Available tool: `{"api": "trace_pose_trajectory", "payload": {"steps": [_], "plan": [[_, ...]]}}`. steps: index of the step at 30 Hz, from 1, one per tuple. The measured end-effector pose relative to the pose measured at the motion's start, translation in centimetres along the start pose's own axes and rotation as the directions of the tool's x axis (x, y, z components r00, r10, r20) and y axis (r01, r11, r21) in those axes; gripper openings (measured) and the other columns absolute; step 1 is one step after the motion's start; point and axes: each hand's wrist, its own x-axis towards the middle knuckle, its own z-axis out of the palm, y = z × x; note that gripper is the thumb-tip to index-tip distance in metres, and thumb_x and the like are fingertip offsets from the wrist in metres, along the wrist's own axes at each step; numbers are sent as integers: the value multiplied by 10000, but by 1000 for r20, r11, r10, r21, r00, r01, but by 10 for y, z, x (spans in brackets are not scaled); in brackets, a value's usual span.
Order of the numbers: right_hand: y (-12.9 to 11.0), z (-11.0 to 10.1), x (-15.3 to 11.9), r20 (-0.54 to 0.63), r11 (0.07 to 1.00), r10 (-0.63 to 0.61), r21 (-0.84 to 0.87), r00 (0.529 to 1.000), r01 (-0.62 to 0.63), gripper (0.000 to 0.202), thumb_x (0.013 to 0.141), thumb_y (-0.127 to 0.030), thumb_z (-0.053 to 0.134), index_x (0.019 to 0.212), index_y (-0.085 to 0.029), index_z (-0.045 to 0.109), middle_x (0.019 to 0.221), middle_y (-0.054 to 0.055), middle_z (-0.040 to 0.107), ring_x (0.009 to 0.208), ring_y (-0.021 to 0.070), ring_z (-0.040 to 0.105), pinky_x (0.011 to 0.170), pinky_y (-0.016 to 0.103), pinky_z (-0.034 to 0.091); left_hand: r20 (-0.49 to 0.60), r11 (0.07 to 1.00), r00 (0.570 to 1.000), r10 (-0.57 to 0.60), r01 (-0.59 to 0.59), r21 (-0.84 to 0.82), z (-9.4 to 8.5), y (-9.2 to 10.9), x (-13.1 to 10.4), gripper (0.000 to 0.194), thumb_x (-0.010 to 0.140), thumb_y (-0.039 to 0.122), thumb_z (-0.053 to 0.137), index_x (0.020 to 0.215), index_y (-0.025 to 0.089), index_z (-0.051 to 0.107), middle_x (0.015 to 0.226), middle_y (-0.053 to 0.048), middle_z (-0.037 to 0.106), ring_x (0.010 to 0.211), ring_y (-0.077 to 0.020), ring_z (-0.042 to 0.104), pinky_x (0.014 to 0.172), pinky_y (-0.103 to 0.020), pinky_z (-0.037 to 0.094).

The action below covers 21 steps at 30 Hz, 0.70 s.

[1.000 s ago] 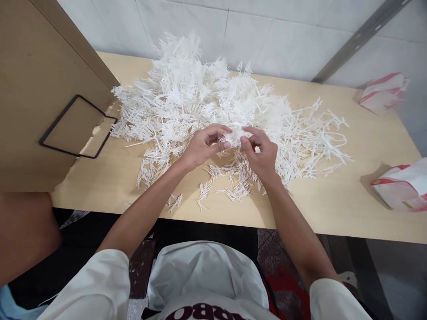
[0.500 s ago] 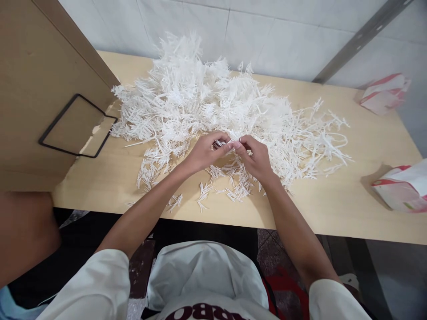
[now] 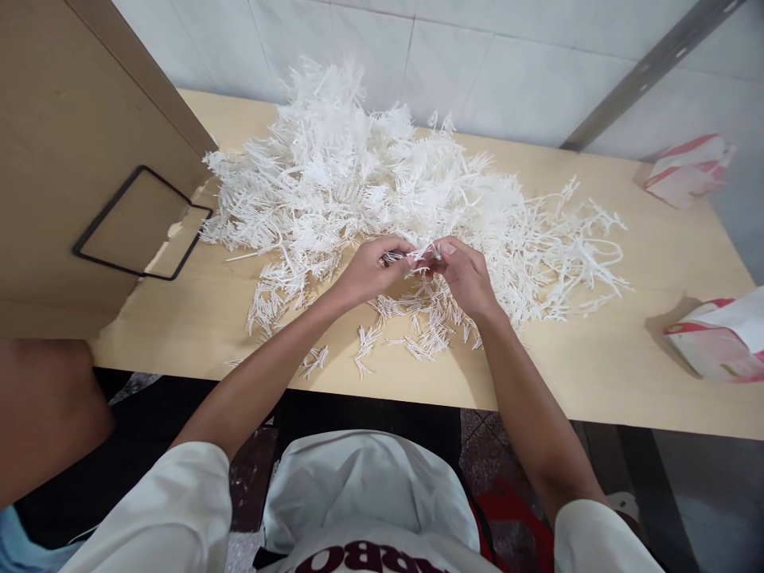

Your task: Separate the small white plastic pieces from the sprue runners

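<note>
While the tiled wall (image 3: 471,64) closes off the far side, the pale counter (image 3: 567,374) stretches left to right in front of me, carrying the work at a height that seems to suit bent arms. At left, a brown panel (image 3: 89,119) stands at its end, perhaps serving as a barrier. A white pile (image 3: 358,175) of bristly plastic-looking strands fills the middle, probably heaped there to be within reach of both arms. Two red-and-white packages, one near (image 3: 719,338) and one far (image 3: 689,171), sit well apart from it at right, likely out of the way. A black wire frame (image 3: 108,208) shows against the panel.

My left grip (image 3: 373,270) is closed on a small white sprig (image 3: 423,255) just above the pile's near edge, apparently to steady it. My right grip (image 3: 469,274) meets its right end; whether it pinches there, I cannot tell. Short loose bits (image 3: 430,338) lie below, nearer me.

Half a second earlier, my thumbs met; now the right thumb has drawn rightward, exposing strands between them. The left grip and pile look much the same.
</note>
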Motion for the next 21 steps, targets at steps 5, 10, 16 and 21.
{"api": "trace_pose_trajectory", "payload": {"steps": [5,10,16,21], "plan": [[2,6,-1,-58,980,7,-197,998,-18,325,781,-515,723,817,-226,578,679,-42,616,591,93,589,559,230,476,-2,998,1000,-27,27,63,5,-3,-1,390,874,552,578,866,183,705,880,-40,714,830,-137,626,749,-260,461],[-1,6,-3,70,992,56,-120,996,-47,312,875,-529,606,858,-217,589,698,-30,631,610,95,608,584,235,503,35,999,999,-3,4,-34,0,-6,1,380,832,548,639,794,171,668,815,-28,698,812,-147,632,789,-289,470],[-1,2,-5,268,986,69,129,961,-107,264,896,-481,608,904,-217,591,745,-25,628,666,93,611,653,245,516,224,892,974,5,97,-441,0,2,-1,360,824,526,665,816,170,617,736,-24,695,756,-177,694,789,-342,516],[-2,5,-5,261,956,60,264,964,-131,256,882,-464,638,877,-220,562,705,-40,598,625,82,583,605,226,495,211,827,977,16,106,-552,2,-2,-2,370,801,536,687,823,175,610,750,-20,674,728,-171,677,762,-350,522]]}}
